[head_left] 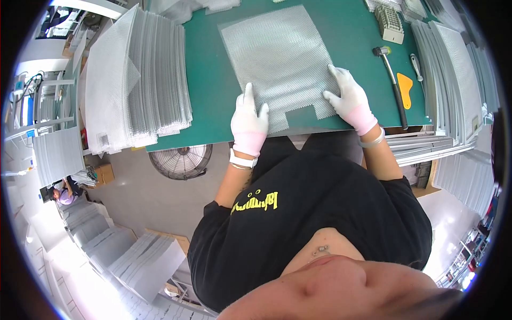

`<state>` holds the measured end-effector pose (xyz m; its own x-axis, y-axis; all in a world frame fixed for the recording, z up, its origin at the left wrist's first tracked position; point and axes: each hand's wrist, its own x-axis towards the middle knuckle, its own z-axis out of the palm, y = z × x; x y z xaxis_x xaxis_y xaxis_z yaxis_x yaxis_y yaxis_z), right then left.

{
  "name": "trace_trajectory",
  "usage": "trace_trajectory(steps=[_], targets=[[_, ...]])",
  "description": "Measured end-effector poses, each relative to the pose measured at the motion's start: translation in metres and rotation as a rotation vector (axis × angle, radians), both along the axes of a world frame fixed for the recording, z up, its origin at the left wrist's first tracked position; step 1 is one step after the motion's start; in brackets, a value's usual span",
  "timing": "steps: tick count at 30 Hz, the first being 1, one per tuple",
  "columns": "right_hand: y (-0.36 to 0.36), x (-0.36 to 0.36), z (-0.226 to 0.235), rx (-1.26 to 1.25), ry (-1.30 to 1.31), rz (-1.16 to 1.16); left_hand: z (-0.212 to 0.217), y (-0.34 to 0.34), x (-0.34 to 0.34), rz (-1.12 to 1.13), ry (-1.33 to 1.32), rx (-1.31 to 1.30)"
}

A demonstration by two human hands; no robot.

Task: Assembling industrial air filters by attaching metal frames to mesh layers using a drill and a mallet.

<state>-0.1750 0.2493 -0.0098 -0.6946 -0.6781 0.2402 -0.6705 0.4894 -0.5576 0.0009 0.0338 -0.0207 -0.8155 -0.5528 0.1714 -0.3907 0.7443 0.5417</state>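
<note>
A silver metal mesh sheet [280,50] lies flat on the green table top [208,69], with a rectangular notch in its near edge. Both my hands wear white gloves with pink cuffs. My left hand [249,118] rests at the sheet's near left edge, its fingers stretched forward and the thumb apart. At the near right edge, my right hand [351,100] touches the mesh with fingers extended and thumb spread inward. Neither hand is closed around the sheet.
A tall stack of mesh sheets [157,74] stands at the left; more stacked panels [448,69] stand at the right. Near them lie a hammer [393,80], a yellow scraper [405,89], a screwdriver [416,66] and a beige ridged block [389,24]. A fan [180,161] stands below the table edge.
</note>
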Motion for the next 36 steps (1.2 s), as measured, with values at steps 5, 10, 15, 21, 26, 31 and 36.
trace_trajectory(steps=[5,10,15,21,26,31,36], targets=[[-0.001,0.002,0.003,0.03,-0.081,-0.013,-0.001,0.001,0.001,0.004,0.006,-0.022],[0.0,0.003,0.005,0.026,-0.071,-0.015,0.003,-0.001,-0.001,0.008,-0.018,-0.007],[-0.006,0.003,0.017,0.125,-0.123,-0.065,0.014,-0.001,-0.006,0.025,-0.096,-0.015],[-0.01,-0.04,0.041,0.343,0.007,0.059,0.008,-0.026,-0.003,-0.073,-0.283,-0.314],[-0.078,-0.211,0.036,0.107,0.253,-0.175,0.012,-0.057,-0.016,-0.249,-0.394,-0.31],[-0.14,-0.317,0.045,0.421,0.042,-0.435,0.027,-0.053,-0.023,-0.263,-0.378,-0.279],[-0.17,-0.307,0.064,0.694,-0.087,-0.531,0.029,-0.048,-0.02,-0.247,-0.446,-0.332]])
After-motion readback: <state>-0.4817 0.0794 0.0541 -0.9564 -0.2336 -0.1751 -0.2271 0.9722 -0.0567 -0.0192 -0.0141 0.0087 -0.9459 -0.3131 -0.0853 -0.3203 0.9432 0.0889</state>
